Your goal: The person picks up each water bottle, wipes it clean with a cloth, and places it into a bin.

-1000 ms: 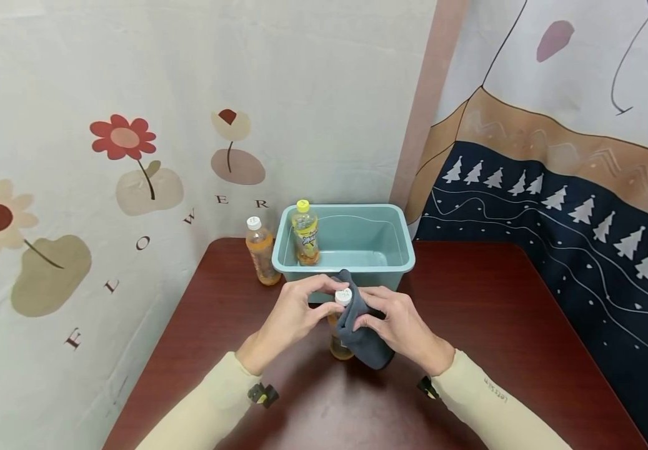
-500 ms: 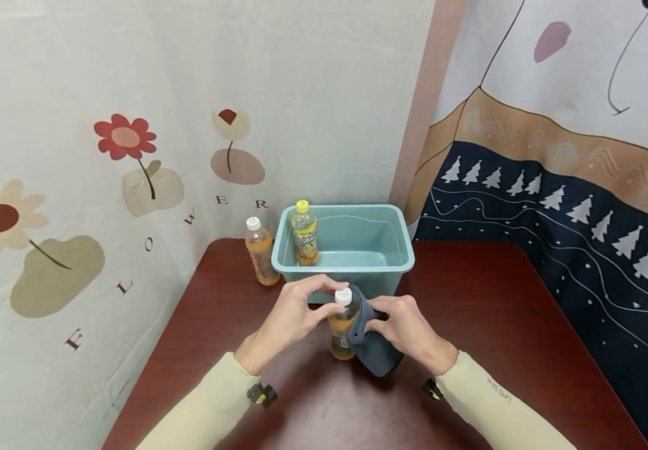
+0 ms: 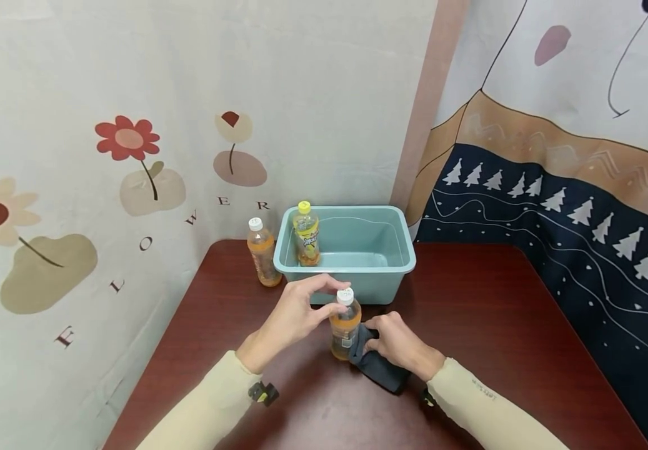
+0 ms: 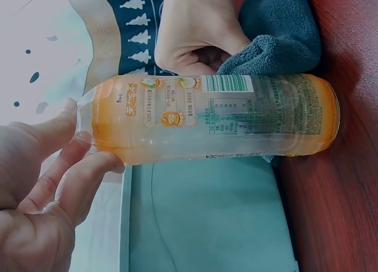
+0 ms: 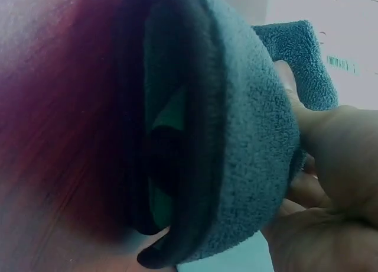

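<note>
A clear bottle (image 3: 346, 331) with an orange-banded label and white cap stands upright on the table. My left hand (image 3: 303, 310) pinches it near the top, thumb and fingers around the cap and neck. In the left wrist view the bottle (image 4: 212, 115) shows its printed label and a green barcode. My right hand (image 3: 399, 340) grips a dark grey cloth (image 3: 382, 369) against the bottle's lower right side. Folded over in the right wrist view, the cloth (image 5: 254, 130) hides part of the fingers.
Behind the bottle stands a light teal bin (image 3: 357, 284) holding a yellow-capped bottle (image 3: 307, 240) at its left. Another white-capped bottle (image 3: 264, 256) stands left of the bin. All rest on a dark red table (image 3: 481, 300) backed by printed curtains.
My right hand has moved the cloth down the bottle's right side, from near the cap to the lower body, uncovering more label. The left hand stays at the top.
</note>
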{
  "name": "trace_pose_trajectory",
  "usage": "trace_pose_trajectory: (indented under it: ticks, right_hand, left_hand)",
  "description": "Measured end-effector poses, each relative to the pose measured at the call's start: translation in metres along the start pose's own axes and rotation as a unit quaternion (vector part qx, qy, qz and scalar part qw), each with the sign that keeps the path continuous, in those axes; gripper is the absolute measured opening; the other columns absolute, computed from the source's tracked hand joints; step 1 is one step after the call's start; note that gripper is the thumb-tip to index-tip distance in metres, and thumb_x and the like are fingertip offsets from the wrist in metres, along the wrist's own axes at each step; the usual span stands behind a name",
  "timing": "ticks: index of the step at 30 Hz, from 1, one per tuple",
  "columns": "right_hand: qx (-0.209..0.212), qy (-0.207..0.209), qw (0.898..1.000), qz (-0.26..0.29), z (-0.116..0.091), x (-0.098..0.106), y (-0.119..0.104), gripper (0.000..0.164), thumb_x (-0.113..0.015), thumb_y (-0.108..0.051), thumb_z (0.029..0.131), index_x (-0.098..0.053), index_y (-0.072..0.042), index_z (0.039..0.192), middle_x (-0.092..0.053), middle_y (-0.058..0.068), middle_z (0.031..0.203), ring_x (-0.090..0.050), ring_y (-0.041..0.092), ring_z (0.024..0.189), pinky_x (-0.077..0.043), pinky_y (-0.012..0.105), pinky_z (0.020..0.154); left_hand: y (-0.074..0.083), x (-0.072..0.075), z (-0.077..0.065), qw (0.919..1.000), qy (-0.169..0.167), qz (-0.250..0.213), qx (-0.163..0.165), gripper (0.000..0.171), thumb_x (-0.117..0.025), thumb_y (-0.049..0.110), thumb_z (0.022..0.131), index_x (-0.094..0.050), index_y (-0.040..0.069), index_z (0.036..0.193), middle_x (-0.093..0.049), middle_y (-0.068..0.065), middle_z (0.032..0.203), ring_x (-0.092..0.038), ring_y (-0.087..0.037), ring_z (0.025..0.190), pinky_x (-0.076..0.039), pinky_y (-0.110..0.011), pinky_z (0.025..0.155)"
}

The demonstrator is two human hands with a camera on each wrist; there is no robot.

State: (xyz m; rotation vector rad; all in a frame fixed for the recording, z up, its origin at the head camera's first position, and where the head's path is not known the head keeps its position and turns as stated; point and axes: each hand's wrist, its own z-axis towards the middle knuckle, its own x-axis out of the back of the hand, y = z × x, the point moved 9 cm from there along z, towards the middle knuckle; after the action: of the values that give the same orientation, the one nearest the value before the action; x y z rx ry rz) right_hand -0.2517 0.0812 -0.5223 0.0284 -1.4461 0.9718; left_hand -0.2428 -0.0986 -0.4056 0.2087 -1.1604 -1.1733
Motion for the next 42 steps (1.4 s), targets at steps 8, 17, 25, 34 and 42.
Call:
trace_pose_trajectory:
  ticks: [8, 17, 25, 34, 42]
  right_hand:
    - [0.019, 0.033, 0.999, 0.024, -0.005, 0.021, -0.006, 0.035, -0.099, -0.010, 0.093, -0.091, -0.011, 0.127, -0.091, 0.003, 0.119, -0.086, 0.013, 0.107, -0.070, 0.026, 0.085]
    - [0.056, 0.081, 0.994, 0.045, -0.005, 0.070, -0.036, 0.033, -0.097, -0.012, 0.096, -0.090, -0.016, 0.129, -0.089, -0.003, 0.116, -0.085, 0.012, 0.105, -0.072, 0.030, 0.091]
    - [0.071, 0.123, 0.988, 0.055, -0.001, 0.093, -0.055, 0.028, -0.098, -0.013, 0.095, -0.091, -0.019, 0.122, -0.086, -0.005, 0.115, -0.080, 0.009, 0.102, -0.071, 0.027, 0.086]
    - [0.079, 0.122, 0.987, 0.062, 0.005, 0.098, -0.063, 0.035, -0.100, -0.015, 0.093, -0.091, -0.013, 0.126, -0.084, -0.001, 0.119, -0.080, 0.012, 0.102, -0.071, 0.028, 0.087]
    - [0.087, 0.080, 0.993, 0.025, 0.011, 0.090, -0.064, 0.047, -0.102, -0.020, 0.088, -0.089, -0.008, 0.131, -0.083, 0.004, 0.124, -0.082, 0.017, 0.108, -0.072, 0.030, 0.093]
  left_hand:
    - [-0.001, -0.003, -0.002, 0.9999, -0.002, -0.015, 0.005, 0.040, -0.098, 0.019, 0.095, -0.085, 0.022, 0.132, -0.088, 0.007, 0.133, -0.085, -0.015, 0.121, -0.070, -0.033, 0.102]
    - [0.002, -0.001, -0.001, 0.9998, 0.002, -0.020, 0.002, 0.041, -0.099, 0.015, 0.093, -0.086, 0.015, 0.132, -0.089, 0.004, 0.131, -0.086, -0.018, 0.119, -0.071, -0.034, 0.102]
    - [0.002, 0.001, 0.000, 0.9995, 0.008, -0.031, -0.001, 0.042, -0.100, 0.014, 0.091, -0.088, 0.020, 0.130, -0.089, 0.005, 0.131, -0.084, -0.017, 0.123, -0.070, -0.034, 0.103]
    - [0.003, 0.000, 0.002, 0.9994, 0.005, -0.035, -0.006, 0.042, -0.098, 0.013, 0.093, -0.088, 0.020, 0.133, -0.089, 0.004, 0.128, -0.084, -0.017, 0.122, -0.072, -0.036, 0.101]
    - [0.001, 0.002, 0.002, 0.9996, 0.004, -0.029, -0.003, 0.039, -0.099, 0.015, 0.091, -0.088, 0.020, 0.129, -0.089, 0.005, 0.130, -0.086, -0.017, 0.119, -0.072, -0.033, 0.101]
